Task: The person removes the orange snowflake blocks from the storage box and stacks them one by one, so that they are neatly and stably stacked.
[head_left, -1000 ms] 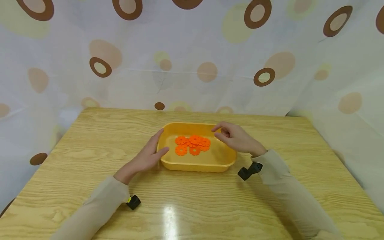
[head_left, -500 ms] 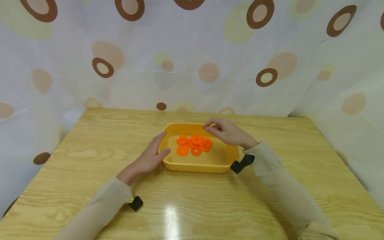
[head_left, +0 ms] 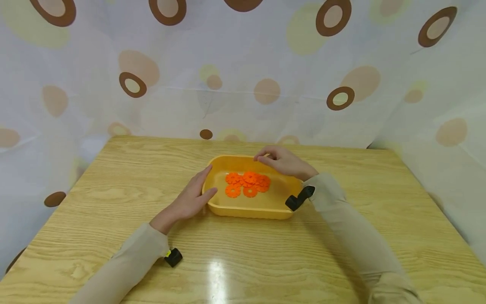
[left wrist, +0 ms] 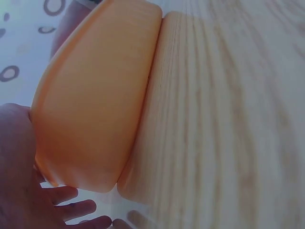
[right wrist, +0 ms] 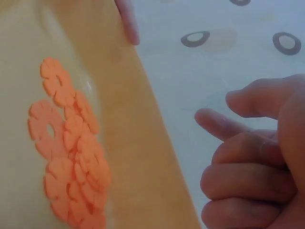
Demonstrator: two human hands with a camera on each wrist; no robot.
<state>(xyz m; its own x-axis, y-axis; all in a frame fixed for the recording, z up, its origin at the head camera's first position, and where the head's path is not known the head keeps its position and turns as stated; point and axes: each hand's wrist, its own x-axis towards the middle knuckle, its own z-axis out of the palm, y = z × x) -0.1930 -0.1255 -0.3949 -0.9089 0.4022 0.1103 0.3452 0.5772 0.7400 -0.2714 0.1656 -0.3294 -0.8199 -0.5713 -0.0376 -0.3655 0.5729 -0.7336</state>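
A yellow-orange plastic tray [head_left: 250, 212] stands on the wooden table. Inside lie several orange notched discs [head_left: 233, 191] with a round hole in the middle; most overlap in a pile, as the right wrist view also shows. My left hand [head_left: 187, 200] rests against the tray's left end, thumb over the rim and fingers fairly straight outside. In the left wrist view these fingers [left wrist: 76, 208] stretch beyond the tray wall. My right hand [head_left: 286, 162] hovers over the back right rim. Its thumb and index finger [right wrist: 221, 125] are apart, the other fingers bent, nothing between them.
Bare wooden table [head_left: 243, 261] surrounds the tray. A patterned white cloth [head_left: 235, 63] with brown rings hangs behind the table and along its sides. A black wrist camera [head_left: 300, 198] on the right sleeve overlaps the tray's right front corner.
My right hand has moved left and slightly back along the tray's far rim, its wrist camera now over the tray's corner. The left hand stays on the tray; the discs look unmoved.
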